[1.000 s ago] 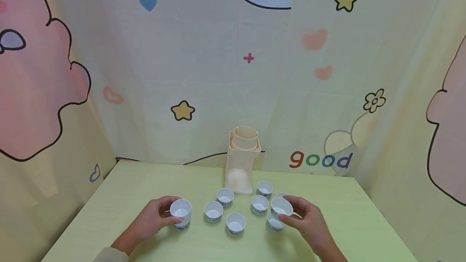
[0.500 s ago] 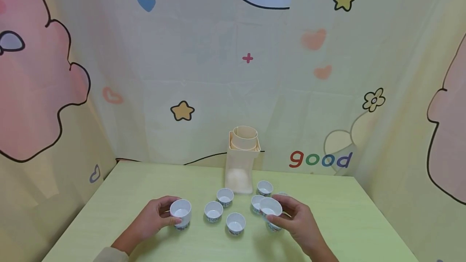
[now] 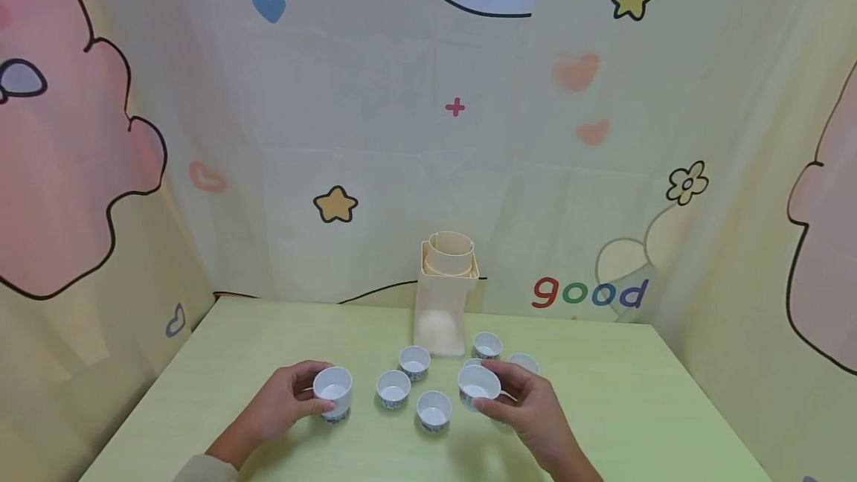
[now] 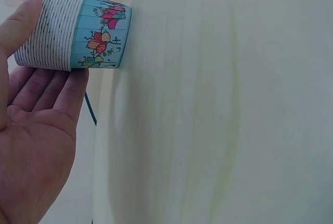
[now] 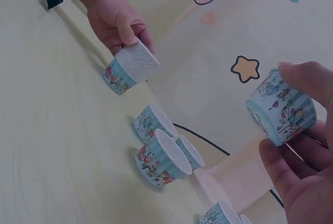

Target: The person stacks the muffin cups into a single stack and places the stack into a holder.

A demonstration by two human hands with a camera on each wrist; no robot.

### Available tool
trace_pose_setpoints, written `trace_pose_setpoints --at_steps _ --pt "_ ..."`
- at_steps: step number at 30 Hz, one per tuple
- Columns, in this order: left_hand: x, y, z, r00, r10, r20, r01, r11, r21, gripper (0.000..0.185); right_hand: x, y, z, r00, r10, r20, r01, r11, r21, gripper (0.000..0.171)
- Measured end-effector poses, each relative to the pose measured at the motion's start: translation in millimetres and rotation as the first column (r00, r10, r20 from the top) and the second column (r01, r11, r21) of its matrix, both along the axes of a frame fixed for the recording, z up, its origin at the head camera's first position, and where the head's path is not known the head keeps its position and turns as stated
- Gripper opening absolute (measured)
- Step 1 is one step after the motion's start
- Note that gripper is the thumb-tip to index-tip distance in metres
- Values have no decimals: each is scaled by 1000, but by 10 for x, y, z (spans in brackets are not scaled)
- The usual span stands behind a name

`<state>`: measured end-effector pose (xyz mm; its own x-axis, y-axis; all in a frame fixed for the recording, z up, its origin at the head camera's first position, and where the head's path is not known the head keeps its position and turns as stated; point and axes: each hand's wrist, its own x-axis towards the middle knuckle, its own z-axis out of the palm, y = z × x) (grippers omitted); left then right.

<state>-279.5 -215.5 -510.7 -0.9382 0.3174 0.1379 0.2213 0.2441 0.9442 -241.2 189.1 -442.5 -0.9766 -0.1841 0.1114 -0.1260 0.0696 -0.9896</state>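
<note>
The left hand (image 3: pixel 277 404) grips a cup stack (image 3: pixel 332 391) standing on the worktop (image 3: pixel 221 352), lower left of centre in the head view: thumb on one side, fingers on the other. The left wrist view shows this stack (image 4: pixel 73 30) as a ribbed white cup seated in a blue cup printed with small cartoon figures. The right hand (image 3: pixel 529 411) holds a lifted cup (image 3: pixel 478 385) off the worktop, pinched between thumb and fingers, just right of centre and above the other cups. 5 loose cups show around it, the nearest cup (image 3: pixel 434 410) just to its left. A cream container (image 3: pixel 444 300) stands behind them near the worktop's far edge. Bare worktop lies open at the left and right sides of the frame. The backdrop reads "good" (image 3: pixel 591 293) at right.
</note>
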Motion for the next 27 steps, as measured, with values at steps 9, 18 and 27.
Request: trace_pose_setpoints --at_steps 9,18,27 --pt "1 -9 6 1000 -13 -14 13 1000 19 64 0 -155 -23 999 53 5 -53 997 -60 63" --pt "-1 -8 11 1000 -8 -6 8 1000 24 64 -8 -308 -75 997 76 7 -75 994 -81 63" --pt "-6 -16 -8 1000 -12 -16 12 1000 26 64 -13 -446 -141 992 123 12 -122 989 -85 63"
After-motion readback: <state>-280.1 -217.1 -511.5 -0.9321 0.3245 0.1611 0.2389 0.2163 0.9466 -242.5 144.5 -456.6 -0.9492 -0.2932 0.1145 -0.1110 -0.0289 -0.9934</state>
